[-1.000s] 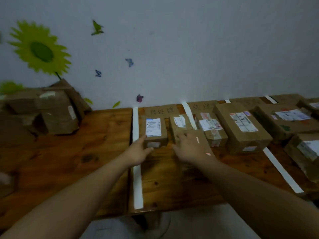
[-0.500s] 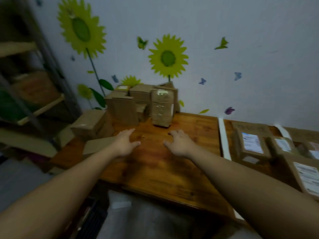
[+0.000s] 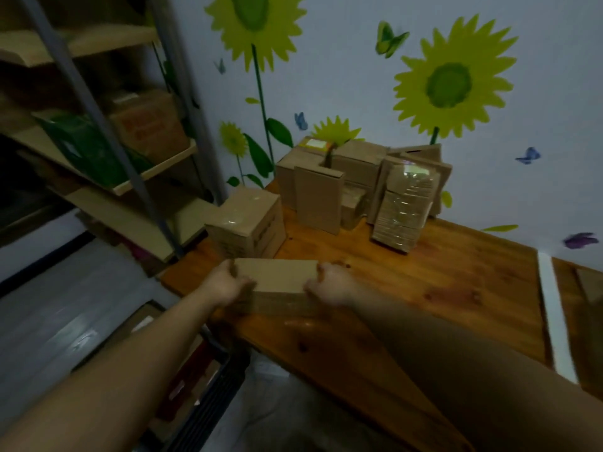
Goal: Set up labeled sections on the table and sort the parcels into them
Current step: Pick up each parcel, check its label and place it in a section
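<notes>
my left hand [image 3: 225, 283] and right hand [image 3: 332, 285] clamp opposite ends of a plain cardboard parcel [image 3: 275, 277] near the table's [image 3: 424, 282] left corner; i would lift level.

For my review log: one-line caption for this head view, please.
Left hand and right hand grip opposite ends of a cardboard parcel at the wooden table's corner, more boxes piled behind.
</notes>
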The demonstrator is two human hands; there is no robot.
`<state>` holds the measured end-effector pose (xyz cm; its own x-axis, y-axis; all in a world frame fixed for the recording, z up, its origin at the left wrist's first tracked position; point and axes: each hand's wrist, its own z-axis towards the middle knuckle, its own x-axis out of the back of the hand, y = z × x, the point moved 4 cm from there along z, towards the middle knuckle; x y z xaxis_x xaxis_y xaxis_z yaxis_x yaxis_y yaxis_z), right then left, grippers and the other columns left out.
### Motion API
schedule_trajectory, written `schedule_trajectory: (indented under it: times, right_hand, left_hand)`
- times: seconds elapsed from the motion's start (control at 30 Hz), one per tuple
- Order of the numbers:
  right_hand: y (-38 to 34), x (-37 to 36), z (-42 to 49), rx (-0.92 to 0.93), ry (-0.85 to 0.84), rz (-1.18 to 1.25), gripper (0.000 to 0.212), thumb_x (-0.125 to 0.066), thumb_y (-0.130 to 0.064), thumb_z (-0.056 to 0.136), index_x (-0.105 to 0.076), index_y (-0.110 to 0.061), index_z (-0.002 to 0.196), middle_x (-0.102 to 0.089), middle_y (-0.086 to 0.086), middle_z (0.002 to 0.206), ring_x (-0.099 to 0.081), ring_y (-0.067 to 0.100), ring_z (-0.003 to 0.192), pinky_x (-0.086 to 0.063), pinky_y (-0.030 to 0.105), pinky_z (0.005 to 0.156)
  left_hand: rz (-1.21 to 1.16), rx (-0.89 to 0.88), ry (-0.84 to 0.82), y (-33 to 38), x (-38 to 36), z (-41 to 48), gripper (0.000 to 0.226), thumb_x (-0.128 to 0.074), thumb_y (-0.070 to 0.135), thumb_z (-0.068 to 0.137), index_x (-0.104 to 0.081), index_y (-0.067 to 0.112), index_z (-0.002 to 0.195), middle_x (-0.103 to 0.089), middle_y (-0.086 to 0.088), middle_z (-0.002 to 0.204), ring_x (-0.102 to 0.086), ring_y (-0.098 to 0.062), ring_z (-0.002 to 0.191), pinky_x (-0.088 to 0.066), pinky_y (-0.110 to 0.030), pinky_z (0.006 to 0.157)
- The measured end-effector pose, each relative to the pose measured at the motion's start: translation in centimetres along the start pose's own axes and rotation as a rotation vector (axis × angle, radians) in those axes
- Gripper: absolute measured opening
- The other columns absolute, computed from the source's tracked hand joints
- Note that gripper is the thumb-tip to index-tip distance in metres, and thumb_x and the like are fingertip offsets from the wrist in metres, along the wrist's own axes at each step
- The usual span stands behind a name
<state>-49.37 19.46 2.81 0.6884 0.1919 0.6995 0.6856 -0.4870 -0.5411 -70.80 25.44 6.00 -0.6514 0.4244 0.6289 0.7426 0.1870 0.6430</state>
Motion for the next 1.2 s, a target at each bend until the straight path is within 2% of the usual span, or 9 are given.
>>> schedule_trajectory:
  times: [0.1, 0.2, 0.37, 0.5, 0.67, 0.73, 0.87, 1.03, 1.2]
  right_hand:
    - [0.1, -1.1, 3.1, -0.048, -0.022, 0.101, 0.067, -0.057, -0.048, 0.090, -0.029, -0.025, 0.147, -0.050, -0.003, 0.114, -0.048, 0.007, 0.083, -0.037, 0.023, 0.057]
    - [0.9, -1.6, 4.3, -0.108, -0.007, 0.196, 0.076, -0.057, -0.046, 0.091, -0.014, -0.031, 0.151, -0.047, -0.002, 0.122, -0.038, 0.004, 0.068, -0.030, 0.022, 0.049]
    - [2.6, 0.2, 2.7, -0.203, 0.078, 0.335, 0.071, -0.054, -0.053, 0.090, -0.024, -0.024, 0.147, -0.048, 0.008, 0.131, -0.053, 0.024, 0.106, -0.045, 0.033, 0.070]
    - [4.0, 2.2, -1.3, -0.286, 0.278, 0.627, 0.057, -0.049, -0.057, 0.092, -0.042, -0.018, 0.133, -0.056, 0.004, 0.114, -0.056, 0.021, 0.096, -0.046, 0.035, 0.072]
    - [5.6, 3.5, -8.8, -0.263, 0.680, 0.625, 0.020, -0.060, -0.032, 0.091, -0.044, -0.021, 0.088, -0.058, 0.001, 0.091, -0.053, 0.015, 0.077, -0.046, 0.036, 0.069]
    - [5.6, 3.6, -11.7, -0.232, 0.775, 0.667, 0.019, -0.061, -0.027, 0.090, -0.047, -0.019, 0.099, -0.060, 0.001, 0.098, -0.056, 0.016, 0.081, -0.049, 0.037, 0.075]
    - [5.5, 3.9, -16.8, -0.168, 0.887, 0.742, 0.052, -0.068, -0.019, 0.087, -0.042, -0.024, 0.132, -0.054, -0.007, 0.114, -0.059, 0.018, 0.102, -0.054, 0.041, 0.089]
    - [7.2, 4.8, -22.1, -0.100, 0.958, 0.944, 0.026, -0.065, -0.041, 0.087, -0.051, -0.027, 0.104, -0.058, -0.006, 0.105, -0.057, 0.016, 0.099, -0.052, 0.035, 0.077]
    - [9.3, 6.0, -27.3, -0.125, 1.055, 0.887, 0.025, -0.061, -0.044, 0.089, -0.052, -0.021, 0.092, -0.059, -0.001, 0.093, -0.057, 0.013, 0.083, -0.045, 0.023, 0.055]
  left_hand:
    - [-0.061, 0.090, -0.053, -1.1, -0.7, 2.7, 0.057, -0.055, 0.028, 0.092, -0.030, 0.011, 0.141, -0.044, -0.012, 0.139, -0.046, -0.028, 0.122, -0.040, -0.032, 0.088]
    - [-0.151, 0.157, -0.102, -2.1, -1.7, 4.5, 0.055, -0.054, 0.031, 0.092, -0.034, 0.009, 0.139, -0.049, -0.012, 0.132, -0.051, -0.024, 0.109, -0.042, -0.036, 0.089]
    - [-0.178, 0.202, -0.226, -1.1, -2.5, 5.1, 0.055, -0.051, 0.052, 0.088, -0.042, 0.018, 0.131, -0.050, -0.008, 0.123, -0.048, -0.023, 0.098, -0.048, -0.041, 0.084]
    - [-0.233, 0.123, -0.216, 2.1, -3.1, 4.0, 0.048, -0.039, 0.062, 0.088, -0.046, 0.022, 0.113, -0.051, -0.002, 0.106, -0.052, -0.023, 0.092, -0.048, -0.037, 0.068]
    - [-0.301, -0.226, -0.122, 4.4, -3.7, 1.0, 0.036, -0.061, 0.028, 0.088, -0.050, 0.013, 0.119, -0.060, -0.003, 0.102, -0.056, -0.015, 0.086, -0.046, -0.032, 0.077]
    - [-0.348, -0.339, -0.205, 5.4, -4.1, -0.9, 0.048, -0.063, 0.017, 0.087, -0.045, 0.012, 0.131, -0.059, -0.004, 0.113, -0.058, -0.017, 0.096, -0.047, -0.030, 0.084]
    - [-0.425, -0.500, -0.258, 7.5, -4.4, -4.7, 0.052, -0.062, 0.004, 0.085, -0.045, 0.015, 0.133, -0.057, 0.003, 0.107, -0.055, -0.003, 0.084, -0.046, -0.019, 0.069]
    - [-0.539, -0.439, -0.390, 9.2, -5.1, -8.7, 0.025, -0.044, 0.045, 0.094, -0.055, 0.026, 0.106, -0.060, 0.005, 0.104, -0.055, -0.012, 0.096, -0.048, -0.040, 0.086]
    - [-0.543, -0.526, -0.392, 11.3, -7.5, -12.0, 0.023, -0.053, 0.021, 0.093, -0.050, 0.022, 0.115, -0.061, -0.001, 0.111, -0.060, -0.017, 0.097, -0.051, -0.037, 0.085]
